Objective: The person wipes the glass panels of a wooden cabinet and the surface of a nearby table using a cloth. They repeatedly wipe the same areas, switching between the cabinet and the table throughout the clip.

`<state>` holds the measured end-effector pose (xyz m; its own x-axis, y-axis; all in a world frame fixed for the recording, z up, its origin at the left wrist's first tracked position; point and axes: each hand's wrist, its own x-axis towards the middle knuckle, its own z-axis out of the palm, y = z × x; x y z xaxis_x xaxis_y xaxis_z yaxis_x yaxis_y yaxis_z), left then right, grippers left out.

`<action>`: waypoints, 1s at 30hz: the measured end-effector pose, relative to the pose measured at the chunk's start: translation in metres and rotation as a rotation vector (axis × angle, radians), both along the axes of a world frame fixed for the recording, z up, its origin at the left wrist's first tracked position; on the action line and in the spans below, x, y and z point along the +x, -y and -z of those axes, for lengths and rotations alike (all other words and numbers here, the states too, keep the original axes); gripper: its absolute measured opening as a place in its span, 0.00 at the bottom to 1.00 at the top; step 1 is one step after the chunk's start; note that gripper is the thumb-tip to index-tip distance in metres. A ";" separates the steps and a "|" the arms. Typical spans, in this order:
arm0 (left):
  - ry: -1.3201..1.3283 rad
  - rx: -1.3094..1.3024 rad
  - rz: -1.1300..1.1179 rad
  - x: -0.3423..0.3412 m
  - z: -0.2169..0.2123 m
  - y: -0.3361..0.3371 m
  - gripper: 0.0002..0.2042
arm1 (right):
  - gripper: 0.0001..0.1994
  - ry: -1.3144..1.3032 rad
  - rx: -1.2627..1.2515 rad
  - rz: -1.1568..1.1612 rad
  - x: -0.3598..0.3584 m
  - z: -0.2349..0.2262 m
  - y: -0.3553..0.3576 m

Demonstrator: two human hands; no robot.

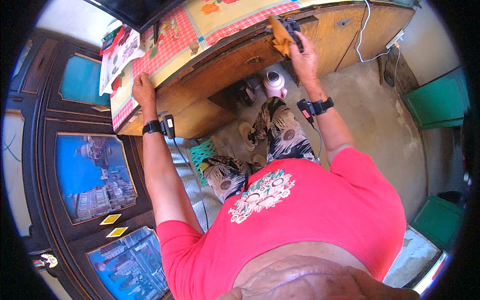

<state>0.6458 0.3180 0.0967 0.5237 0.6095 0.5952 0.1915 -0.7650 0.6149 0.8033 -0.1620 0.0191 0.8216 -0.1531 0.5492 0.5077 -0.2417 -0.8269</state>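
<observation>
My left hand (pixel 144 91) is closed at the near left edge of the wooden desk (pixel 180 107), its fingers curled over the tablecloth there. At the desk's upper right front, my right hand (pixel 304 57) grips a crumpled orange-brown cloth (pixel 281 37). A dark grey, striped-looking bundle (pixel 290 26) is pressed against this cloth, partly behind my fingers. Both lie against the desk's front, near its top edge. Whether the dark bundle is part of the same cloth, I cannot tell.
A red-checked tablecloth (pixel 220 32) covers the desktop, with a dark screen (pixel 137 12) at its back. Below stands a pink-and-white flask (pixel 274 84). A white cable (pixel 361 37) hangs at right. Dark cabinets (pixel 50 125) line the left; a green panel (pixel 435 102) stands right.
</observation>
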 end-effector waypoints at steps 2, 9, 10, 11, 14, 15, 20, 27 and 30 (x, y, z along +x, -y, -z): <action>-0.022 0.002 -0.007 -0.001 -0.002 -0.001 0.17 | 0.17 0.233 -0.145 -0.024 -0.004 -0.005 -0.018; -0.055 0.146 -0.151 -0.011 -0.005 0.008 0.18 | 0.17 0.375 -0.420 -0.296 -0.051 -0.015 -0.077; -0.006 0.142 -0.108 -0.011 -0.005 0.009 0.19 | 0.16 0.381 -0.422 -0.290 -0.052 -0.015 -0.078; -0.011 0.111 -0.124 -0.012 -0.005 0.010 0.19 | 0.16 0.371 -0.424 -0.301 -0.050 -0.016 -0.075; -0.038 0.035 -0.124 -0.015 -0.008 0.011 0.19 | 0.16 0.342 -0.409 -0.248 -0.035 -0.012 -0.057; -0.059 -0.019 -0.125 -0.015 -0.007 0.010 0.20 | 0.16 0.302 -0.387 -0.215 -0.027 -0.007 -0.047; -0.028 0.051 -0.122 -0.016 -0.005 0.008 0.19 | 0.16 0.172 -0.301 0.115 0.018 0.010 0.013; -0.109 0.047 -0.188 -0.012 -0.010 0.014 0.20 | 0.16 -0.170 -0.194 0.293 0.065 0.032 0.070; -0.166 0.239 -0.264 -0.011 -0.011 0.023 0.22 | 0.16 -0.165 -0.137 0.304 0.063 0.046 0.065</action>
